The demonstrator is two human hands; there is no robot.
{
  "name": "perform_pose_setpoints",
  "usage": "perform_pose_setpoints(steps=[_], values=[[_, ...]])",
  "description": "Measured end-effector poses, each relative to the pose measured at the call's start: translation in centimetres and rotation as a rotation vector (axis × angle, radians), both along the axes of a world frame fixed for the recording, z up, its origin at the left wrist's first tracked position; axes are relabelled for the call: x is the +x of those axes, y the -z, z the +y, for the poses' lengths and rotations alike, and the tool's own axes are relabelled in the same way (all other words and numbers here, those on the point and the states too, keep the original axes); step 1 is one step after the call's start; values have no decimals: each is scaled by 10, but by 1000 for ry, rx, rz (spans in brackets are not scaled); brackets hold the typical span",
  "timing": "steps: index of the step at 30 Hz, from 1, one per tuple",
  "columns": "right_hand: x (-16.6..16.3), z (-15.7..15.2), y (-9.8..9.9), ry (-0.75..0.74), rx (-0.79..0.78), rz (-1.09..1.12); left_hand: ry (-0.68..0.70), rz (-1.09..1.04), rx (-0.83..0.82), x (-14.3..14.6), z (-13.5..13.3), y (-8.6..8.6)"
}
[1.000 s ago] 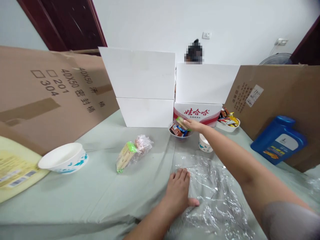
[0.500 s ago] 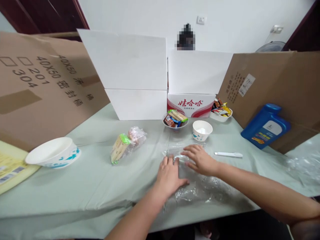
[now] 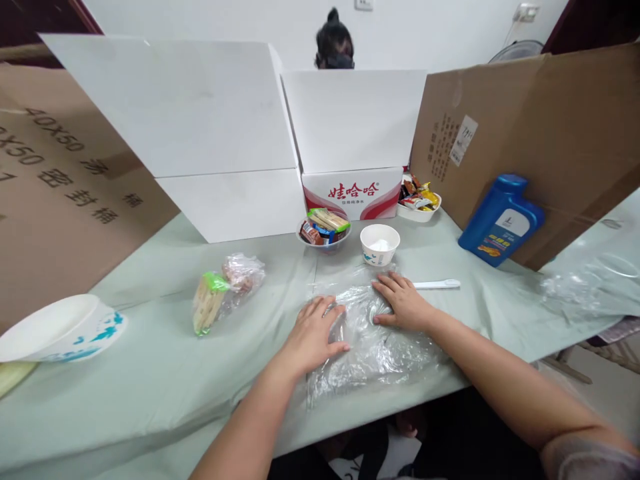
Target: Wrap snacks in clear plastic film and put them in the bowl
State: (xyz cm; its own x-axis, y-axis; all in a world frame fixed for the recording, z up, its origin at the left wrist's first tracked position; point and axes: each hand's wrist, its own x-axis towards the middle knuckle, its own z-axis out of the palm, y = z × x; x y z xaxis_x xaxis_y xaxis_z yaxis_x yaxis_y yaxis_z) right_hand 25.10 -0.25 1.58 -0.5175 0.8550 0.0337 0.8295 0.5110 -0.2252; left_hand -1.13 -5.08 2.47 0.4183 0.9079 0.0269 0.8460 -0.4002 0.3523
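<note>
A clear plastic sheet or bag point(image 3: 370, 353), wrinkled and shiny, lies flat near the front edge of the table. My left hand point(image 3: 313, 333) rests on its left side with the fingers spread. On the upper right of the plastic lies my right hand point(image 3: 403, 303), palm down, fingers apart. Just beyond that hand stands a small paper cup point(image 3: 380, 245) with something white inside. A white plastic-handled tool point(image 3: 437, 285), its left end hidden behind my right hand, lies on the cloth. To the left are wrapped wafer biscuits point(image 3: 209, 303) and a crumpled clear packet point(image 3: 243, 273).
A bowl of packaged snacks point(image 3: 325, 247) and another snack bowl point(image 3: 420, 213) stand at the back. A blue bottle point(image 3: 501, 223) leans by the right cardboard box point(image 3: 520, 133). White panels point(image 3: 230, 207) stand behind. A large paper bowl point(image 3: 85, 333) sits far left. A person point(image 3: 335, 43) is behind.
My hands have moved apart, and the plastic is spread wider and flatter between them. The view has shifted to the right.
</note>
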Motion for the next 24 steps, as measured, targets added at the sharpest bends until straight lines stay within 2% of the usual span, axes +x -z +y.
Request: perform_pose_setpoints(steps=[3, 5, 7, 8, 10, 12, 14, 18, 20, 22, 24], values=[[9, 2, 4, 81, -6, -50, -53, 38, -31, -5, 5, -1], [18, -2, -3, 66, 46, 40, -113, -51, 67, -11, 6, -10], [28, -8, -17, 7, 33, 194, -111, -186, 125, -15, 1, -24], [33, -11, -25, -39, -24, 263, -66, -239, 92, -16, -3, -31], [41, -18, -39, -174, -230, 319, 98, -236, -109, -14, -14, -40], [44, -24, -48, -326, -418, 259, 227, -132, -297, -12, -24, -43], [44, -28, -48, -421, -457, 154, 259, -46, -348, -11, -30, -40], [41, -31, -39, -398, -301, 73, 215, -135, -319, -18, -23, -34], [42, -31, -36, -363, -261, 102, 129, -225, -312, -24, -16, -34], [45, -32, -38, -343, -263, 153, 7, -299, -302, -27, -12, -36], [49, -33, -45, -348, -342, 195, -66, -370, -376, -29, -12, -40]])
